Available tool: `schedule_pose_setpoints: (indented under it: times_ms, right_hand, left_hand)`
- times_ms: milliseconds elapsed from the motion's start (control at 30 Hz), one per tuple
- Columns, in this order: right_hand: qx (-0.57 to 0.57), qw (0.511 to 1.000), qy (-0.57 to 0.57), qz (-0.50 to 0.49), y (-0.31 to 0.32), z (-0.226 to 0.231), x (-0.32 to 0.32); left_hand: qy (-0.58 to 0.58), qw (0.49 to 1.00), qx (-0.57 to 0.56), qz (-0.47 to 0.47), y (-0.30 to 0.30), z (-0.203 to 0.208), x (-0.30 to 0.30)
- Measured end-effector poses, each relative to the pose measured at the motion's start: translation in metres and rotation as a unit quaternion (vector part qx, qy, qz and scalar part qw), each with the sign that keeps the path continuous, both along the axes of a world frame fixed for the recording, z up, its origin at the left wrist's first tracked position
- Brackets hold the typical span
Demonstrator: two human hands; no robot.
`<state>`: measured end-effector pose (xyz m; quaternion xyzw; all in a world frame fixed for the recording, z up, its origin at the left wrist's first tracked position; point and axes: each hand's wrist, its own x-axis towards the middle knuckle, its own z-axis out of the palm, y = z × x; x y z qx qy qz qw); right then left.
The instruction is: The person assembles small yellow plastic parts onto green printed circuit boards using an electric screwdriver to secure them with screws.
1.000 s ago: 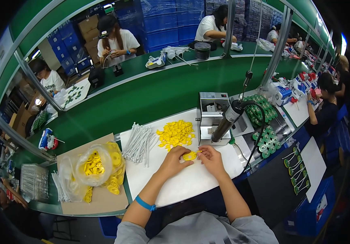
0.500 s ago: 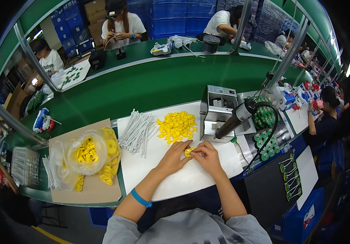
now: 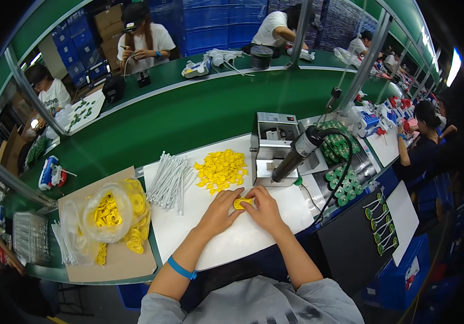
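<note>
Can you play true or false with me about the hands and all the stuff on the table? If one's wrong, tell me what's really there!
1. The left hand and the right hand hold one yellow piece together. True.
2. The blue wristband is on the right arm. False: it is on the left arm.
3. The pile of small yellow parts lies between the white sticks and the metal machine. True.
4. The open plastic bag on the cardboard holds red parts. False: the parts in it are yellow.
5. The green round boards lie to the left of the hands. False: they lie to the right.
</note>
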<state>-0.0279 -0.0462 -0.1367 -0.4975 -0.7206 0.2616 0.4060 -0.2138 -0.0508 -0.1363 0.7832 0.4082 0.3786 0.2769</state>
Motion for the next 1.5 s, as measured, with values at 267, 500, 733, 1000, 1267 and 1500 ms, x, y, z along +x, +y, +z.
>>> schedule_pose_setpoints:
  times_ms: [267, 500, 733, 1000, 1267, 1500]
  right_hand:
    - [-0.052, 0.999, -0.006, 0.003, -0.015, 0.015, 0.035]
    - [0.016, 0.997, -0.076, 0.001, -0.018, 0.011, 0.021]
    - [0.068, 0.948, 0.162, -0.266, -0.021, 0.0, 0.043]
    - [0.139, 0.924, -0.151, -0.324, 0.009, 0.002, 0.095]
    - [0.117, 0.926, 0.075, -0.351, 0.01, 0.009, 0.098]
    - [-0.031, 0.932, 0.287, -0.218, -0.026, 0.002, 0.072]
  left_hand:
    - [-0.008, 0.999, -0.053, -0.009, -0.013, 0.017, 0.016]
    - [-0.016, 0.999, -0.041, -0.017, -0.017, 0.018, 0.01]
    - [0.014, 1.0, -0.021, -0.018, -0.017, 0.018, -0.003]
    - [0.017, 0.999, -0.043, -0.017, -0.02, 0.013, -0.009]
    - [-0.005, 0.997, -0.075, -0.021, -0.013, 0.015, -0.005]
    - [0.0, 0.998, -0.065, -0.005, -0.004, 0.007, -0.003]
